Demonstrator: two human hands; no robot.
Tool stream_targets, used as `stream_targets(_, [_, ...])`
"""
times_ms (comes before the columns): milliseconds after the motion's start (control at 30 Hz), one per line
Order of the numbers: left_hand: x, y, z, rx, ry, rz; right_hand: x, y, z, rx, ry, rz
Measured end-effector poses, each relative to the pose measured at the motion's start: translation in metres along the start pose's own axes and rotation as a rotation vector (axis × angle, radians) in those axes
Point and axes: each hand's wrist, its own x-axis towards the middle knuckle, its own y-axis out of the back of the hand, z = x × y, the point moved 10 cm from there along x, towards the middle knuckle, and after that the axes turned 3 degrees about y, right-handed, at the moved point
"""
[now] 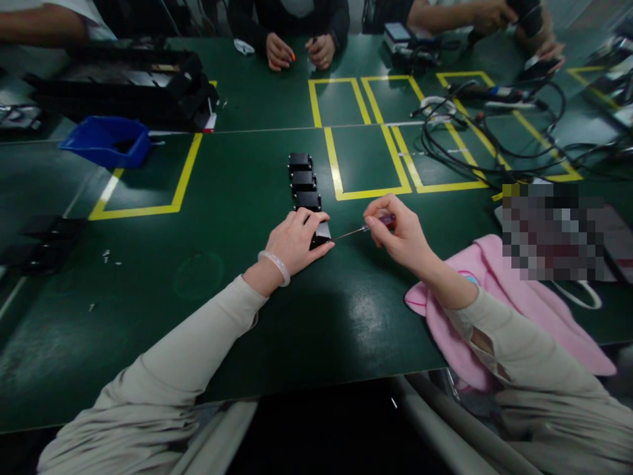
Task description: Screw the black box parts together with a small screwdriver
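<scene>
My left hand (291, 244) lies over the nearest of several small black rectangular boxes, thumb and fingers closed around it. This held black box (323, 232) has a pale, shiny patch on top, and much of it is hidden under my fingers. Pinched in my right hand (403, 234) is a screwdriver (353, 232) with a dark purplish handle. Its thin metal shaft points left, and the tip meets or nearly meets the right end of the held box. Beyond my left hand, more black boxes (303, 179) stand in a row, with small shiny bits at their ends.
A blue bin (111, 142) and a large black housing (133, 89) stand at the left. Loose screws (106, 256) lie nearer me. Black cables (445, 142) and a pink cloth (504, 290) are at the right. Across the table are co-workers' hands (279, 51).
</scene>
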Motion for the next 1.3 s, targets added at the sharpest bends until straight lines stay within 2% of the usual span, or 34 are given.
stream_targets(100, [0.0000, 0.0006, 0.0005, 0.000, 0.004, -0.004, 0.0004, 0.0016, -0.0028, -0.015, 0.025, 0.015])
stream_targets(267, [0.0000, 0.0019, 0.0014, -0.003, 0.001, -0.002, 0.0006, -0.0029, 0.0007, 0.030, -0.014, -0.033])
stream_targets(467, [0.0003, 0.0012, 0.0014, -0.003, 0.000, 0.000, -0.0003, 0.0020, -0.0028, -0.025, 0.025, 0.017])
stream_targets(667, [-0.0001, 0.0010, 0.0011, -0.005, -0.004, 0.003, 0.0003, -0.0029, 0.0009, 0.031, -0.022, -0.032])
stream_targets(867, [0.0001, 0.0000, -0.0005, 0.002, 0.005, -0.008, 0.0005, 0.0009, -0.0024, 0.007, 0.018, 0.003])
stream_targets(1067, [0.0005, 0.0003, 0.0002, 0.001, 0.001, -0.003, -0.0002, -0.0036, 0.0011, 0.033, -0.020, -0.037])
stream_targets(1300, [-0.0002, 0.0014, 0.0002, -0.009, 0.007, -0.003, 0.0002, 0.0019, -0.0033, -0.020, 0.009, 0.018])
